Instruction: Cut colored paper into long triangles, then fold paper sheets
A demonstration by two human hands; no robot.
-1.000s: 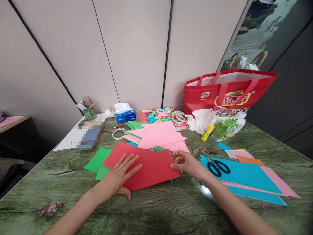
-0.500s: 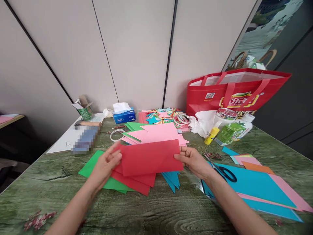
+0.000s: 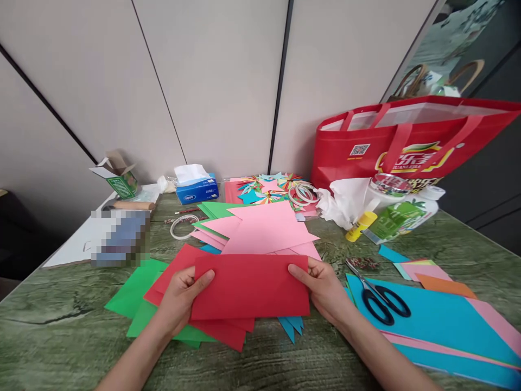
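I hold a folded red paper sheet (image 3: 252, 285) up over the green marbled table (image 3: 61, 336). My left hand (image 3: 183, 298) pinches its left edge, thumb on top. Its right edge is gripped by my right hand (image 3: 321, 288). Under the held sheet lie more red sheets (image 3: 220, 328) on green sheets (image 3: 134, 296), and blue paper points (image 3: 291, 326) stick out below. Behind it sits a pile of pink pointed pieces (image 3: 264, 231) over green ones.
Black-handled scissors (image 3: 382, 304) lie on large blue (image 3: 439, 320) and pink sheets at the right. A glue stick (image 3: 360, 225), white tissue, jars and a red tote bag (image 3: 407, 146) stand at the back right. Tape rings (image 3: 181, 225), a blue tissue box (image 3: 197, 187) and coloured pinwheels sit further back.
The red sheet lay flat under my left palm; both hands have lifted it off the stack by its ends and brought it nearer to me.
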